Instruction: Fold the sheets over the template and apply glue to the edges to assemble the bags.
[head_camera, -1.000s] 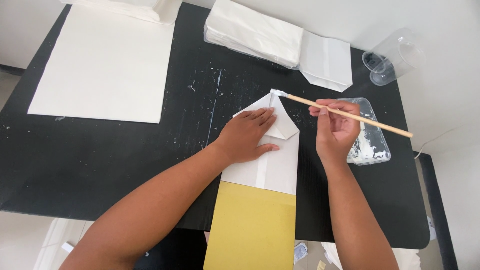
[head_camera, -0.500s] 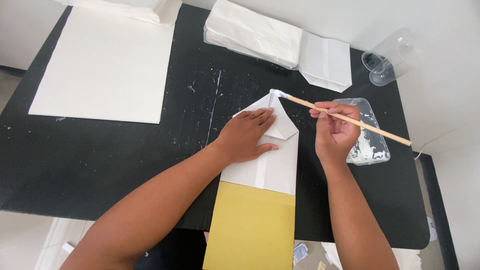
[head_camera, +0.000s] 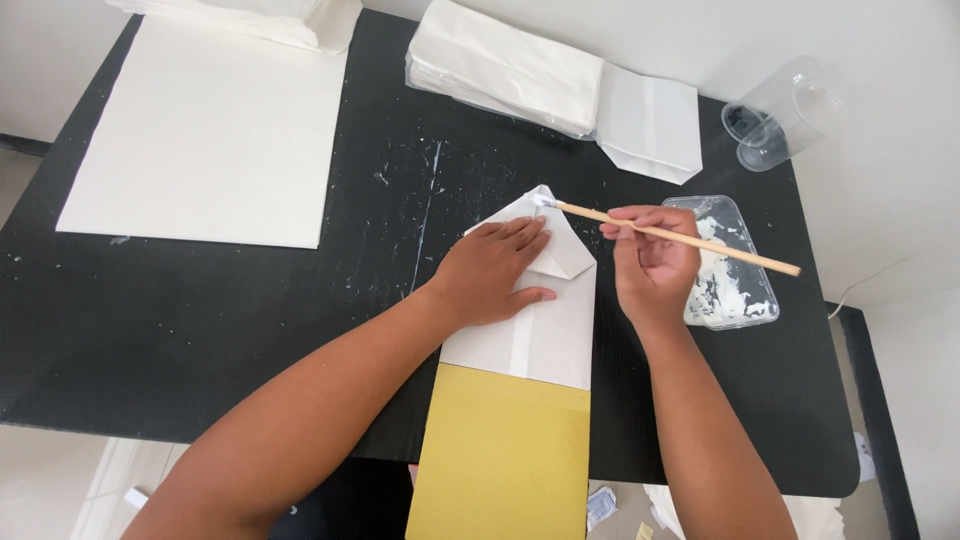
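Brush (head_camera: 670, 236) tip now at folded bag's (head_camera: 540, 300) top edge, right hand (head_camera: 652, 265) gripping it, left hand (head_camera: 495, 270) flat, open on paper.

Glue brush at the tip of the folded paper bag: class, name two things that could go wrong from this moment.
1. The brush in the right hand has its wet tip right at the bag flap's edge, so glue could smear onto the black table.
2. The left hand presses flat on the flap close to the brush tip; its fingers might pick up glue and mark the paper.
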